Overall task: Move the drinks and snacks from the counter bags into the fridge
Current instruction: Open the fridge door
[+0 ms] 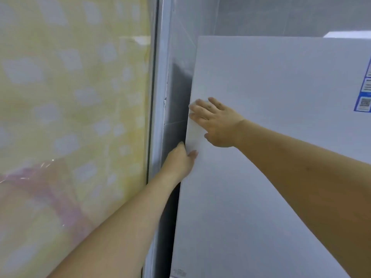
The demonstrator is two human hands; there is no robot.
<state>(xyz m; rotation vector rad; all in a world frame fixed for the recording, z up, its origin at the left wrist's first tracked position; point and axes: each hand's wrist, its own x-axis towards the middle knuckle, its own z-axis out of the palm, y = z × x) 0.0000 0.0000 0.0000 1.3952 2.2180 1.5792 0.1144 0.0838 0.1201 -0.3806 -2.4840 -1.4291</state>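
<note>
At frame centre, left hand [181, 160] grips the tall white fridge door's [271, 157] edge; right hand [215, 124] presses flat, fingers wide

A fridge door [271, 157] is standing at right, a window pane [74, 117] at left, a narrow gap between them. The left hand [181, 161] is reaching into that gap at the door's edge; the right hand [217, 123] is lying on the door's front, just above.

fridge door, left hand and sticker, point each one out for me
fridge door [271, 177], head view, bare white front panel
left hand [180, 159], head view, back of the hand at the door's edge
sticker [364, 93], head view, blue label at the door's right side
</note>
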